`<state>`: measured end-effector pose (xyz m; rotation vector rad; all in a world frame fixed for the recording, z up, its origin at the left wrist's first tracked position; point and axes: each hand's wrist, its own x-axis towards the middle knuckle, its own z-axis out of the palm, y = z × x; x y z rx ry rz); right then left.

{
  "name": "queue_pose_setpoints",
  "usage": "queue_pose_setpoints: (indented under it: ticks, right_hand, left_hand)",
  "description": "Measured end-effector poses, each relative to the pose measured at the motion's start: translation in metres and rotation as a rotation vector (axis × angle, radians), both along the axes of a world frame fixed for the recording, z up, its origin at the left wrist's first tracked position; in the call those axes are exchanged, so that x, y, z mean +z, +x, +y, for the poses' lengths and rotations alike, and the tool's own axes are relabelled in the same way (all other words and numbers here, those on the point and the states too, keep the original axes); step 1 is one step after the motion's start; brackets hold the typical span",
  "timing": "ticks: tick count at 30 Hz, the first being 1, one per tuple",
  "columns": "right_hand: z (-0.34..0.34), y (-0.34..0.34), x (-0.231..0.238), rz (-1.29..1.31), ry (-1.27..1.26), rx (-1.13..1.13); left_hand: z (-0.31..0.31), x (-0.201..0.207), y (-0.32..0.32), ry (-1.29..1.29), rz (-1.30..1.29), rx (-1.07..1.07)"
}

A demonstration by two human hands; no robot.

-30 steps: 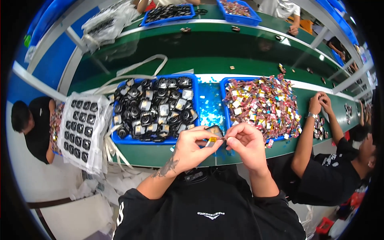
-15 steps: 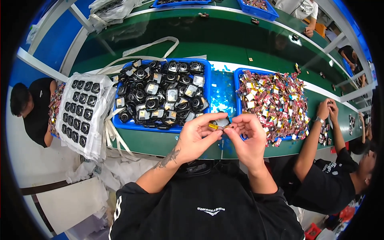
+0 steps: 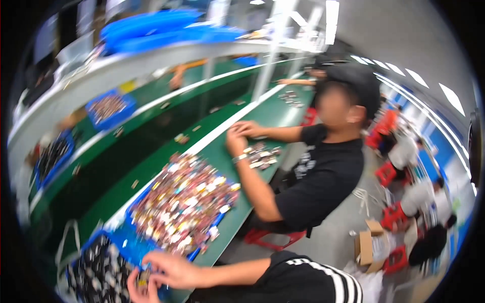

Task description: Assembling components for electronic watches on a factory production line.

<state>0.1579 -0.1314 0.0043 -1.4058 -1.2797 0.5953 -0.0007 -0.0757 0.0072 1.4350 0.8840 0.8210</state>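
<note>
At the lower left, my right hand [image 3: 174,270] is closed, fingers bent toward my left. Only the fingers of my left hand [image 3: 141,292] show, curled close to the right fingertips. Between them is a small dark watch case with a yellow part [image 3: 145,276], smeared by motion and mostly hidden by the fingers. Beside and beneath the hands stands a blue tray of black watch cases [image 3: 98,270]. Just beyond my right hand, a blue tray [image 3: 130,208] is heaped with small red, white and yellow electronic parts [image 3: 184,202].
To the right, a co-worker in black [image 3: 323,177] sits on a red stool [image 3: 273,238], hands over the green bench [image 3: 217,151] near a pile of parts [image 3: 262,155]. Across the belt stand blue bins [image 3: 111,113]. An open cardboard box [image 3: 371,245] lies on the floor.
My view has swung right and up, so the hands and watch-case tray now sit at the lower left. The co-worker and the aisle have come into view. Both hands stay together around the case.
</note>
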Motion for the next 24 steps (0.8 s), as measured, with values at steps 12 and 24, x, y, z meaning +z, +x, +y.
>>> queue_pose_setpoints:
  ticks: [12,24]
  right_hand:
    - [-0.014,0.006,0.011,-0.077,0.022,-0.137]
    - [-0.012,-0.005,-0.005,-0.060,-0.110,-0.044]
  left_hand:
    - [0.006,-0.031,0.025,-0.017,-0.244,-0.123]
    - [-0.001,-0.037,0.009,-0.131,-0.368,-0.099]
